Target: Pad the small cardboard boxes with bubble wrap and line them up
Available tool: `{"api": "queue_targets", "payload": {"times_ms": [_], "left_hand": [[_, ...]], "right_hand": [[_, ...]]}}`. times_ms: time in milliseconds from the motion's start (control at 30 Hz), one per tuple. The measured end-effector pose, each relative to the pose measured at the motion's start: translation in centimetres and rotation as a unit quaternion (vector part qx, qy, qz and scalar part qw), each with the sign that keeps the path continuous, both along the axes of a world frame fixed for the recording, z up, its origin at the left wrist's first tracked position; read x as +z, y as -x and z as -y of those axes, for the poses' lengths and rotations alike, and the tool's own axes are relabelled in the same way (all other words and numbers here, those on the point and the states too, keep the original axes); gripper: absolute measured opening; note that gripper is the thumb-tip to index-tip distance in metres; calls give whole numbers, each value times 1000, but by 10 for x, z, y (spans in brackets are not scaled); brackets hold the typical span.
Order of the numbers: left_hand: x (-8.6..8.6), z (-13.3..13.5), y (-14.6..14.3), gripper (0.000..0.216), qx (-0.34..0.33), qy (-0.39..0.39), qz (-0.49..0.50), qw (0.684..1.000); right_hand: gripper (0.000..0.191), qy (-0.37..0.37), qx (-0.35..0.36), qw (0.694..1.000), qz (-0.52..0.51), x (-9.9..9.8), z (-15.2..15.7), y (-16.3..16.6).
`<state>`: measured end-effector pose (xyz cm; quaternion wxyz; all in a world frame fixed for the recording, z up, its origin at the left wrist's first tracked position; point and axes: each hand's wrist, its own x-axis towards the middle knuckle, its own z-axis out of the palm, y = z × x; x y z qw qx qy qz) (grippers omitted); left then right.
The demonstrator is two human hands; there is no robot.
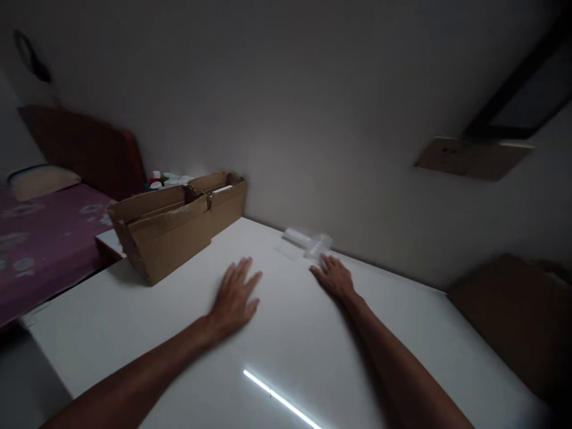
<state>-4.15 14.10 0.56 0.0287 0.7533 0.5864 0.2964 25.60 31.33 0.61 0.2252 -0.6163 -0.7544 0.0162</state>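
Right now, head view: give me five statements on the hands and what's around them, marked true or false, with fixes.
1. The right hand is nearer the clear item by the wall than the left hand is. True.
2. The left hand is gripping a cardboard box. False: it holds nothing, fingers spread above or on the white table.
3. Open cardboard boxes stand to the left of both hands. True.
4. The bed cover is plain green. False: the bed cover is purple with pale flowers.
5. A bright streak shows on the tabletop between the forearms. True.
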Motion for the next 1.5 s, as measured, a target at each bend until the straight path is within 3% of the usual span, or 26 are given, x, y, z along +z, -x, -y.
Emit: {"api": "queue_targets", "payload": {"times_ms": [100, 167, 200, 300, 367, 433, 600, 733, 867, 967, 1067, 1133, 1233, 1300, 1400, 1500], "left_hand": [[44, -14, 42, 54, 119, -168, 11, 979], [80, -17, 76, 59, 199, -224, -8, 954], [96, -17, 92, 61, 239, -218, -36, 946], [130, -9, 126, 52, 325, -86, -139, 932], [140, -2, 135, 42, 330, -20, -167, 929], [142, 7, 133, 36, 313, -3, -169, 934], [132, 44, 100, 30, 234, -20, -171, 957], [124, 82, 50, 24, 29, -149, -121, 981], [122, 121, -9, 25, -151, -228, -79, 959], [113, 153, -32, 30, -200, -263, -57, 942], [89, 175, -22, 49, -169, -333, -2, 927], [67, 177, -8, 65, -101, -342, 66, 932], [32, 163, 5, 75, -4, -204, 164, 965], [12, 147, 3, 79, 6, -65, 218, 974], [-8, 128, -6, 89, -23, 85, 331, 939], [-20, 121, -8, 89, 51, 126, 412, 901]], "right_hand": [[63, -17, 17, 1000, 0, -6, 14, 4], [54, -18, -3, 1000, -3, -11, 24, 0], [49, -16, -10, 1000, -5, -14, 29, -1], [33, -15, -2, 1000, -14, -21, 45, -2], [30, -22, 10, 999, -29, -23, 57, -1], [27, -30, 16, 998, -52, -23, 69, 0], [26, -41, 17, 991, -126, -25, 99, -3], [33, -33, 38, 980, -195, -28, 131, -6], [43, -12, 88, 960, -265, -27, 181, -11], [50, -1, 91, 935, -342, -20, 231, -21], [52, 45, 60, 893, -443, -8, 278, -33], [50, 73, 33, 881, -467, -1, 298, -41], [49, 100, 17, 874, -476, 1, 310, -44], [51, 118, 38, 869, -479, -2, 307, -39], [48, 134, 84, 883, -443, -7, 293, -27], [41, 120, 144, 911, -366, -8, 265, -18]]}}
